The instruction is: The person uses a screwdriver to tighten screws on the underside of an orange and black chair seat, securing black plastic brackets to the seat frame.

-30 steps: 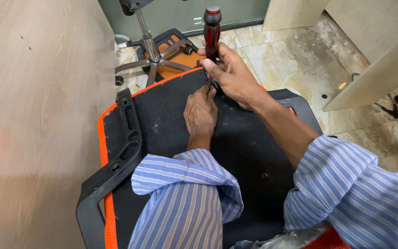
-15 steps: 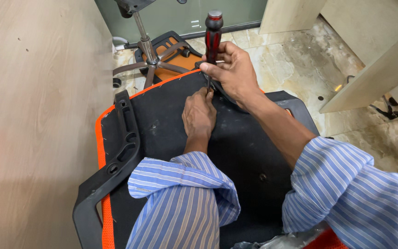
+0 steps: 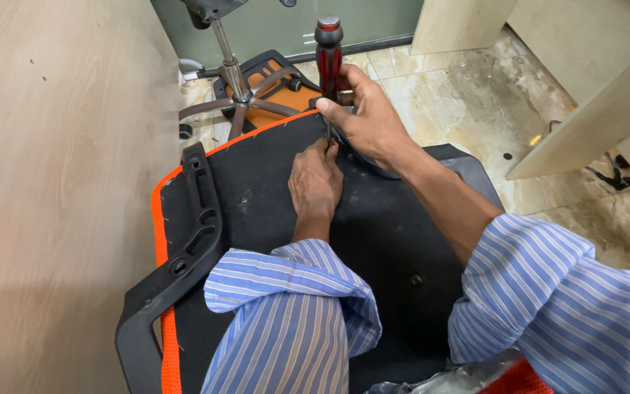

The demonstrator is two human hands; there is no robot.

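While right hand point(image 3: 370, 120) grips ribbed screwdriver point(image 3: 329, 47), black.

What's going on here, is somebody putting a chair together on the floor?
A person in a blue striped shirt works on the black underside of an orange chair seat. The right hand grips a red and black screwdriver, held upright with its tip down on the seat. The left hand pinches at the shaft near the tip. A black armrest is attached along the seat's left edge, and the chair's star base lies on the tiled floor beyond.
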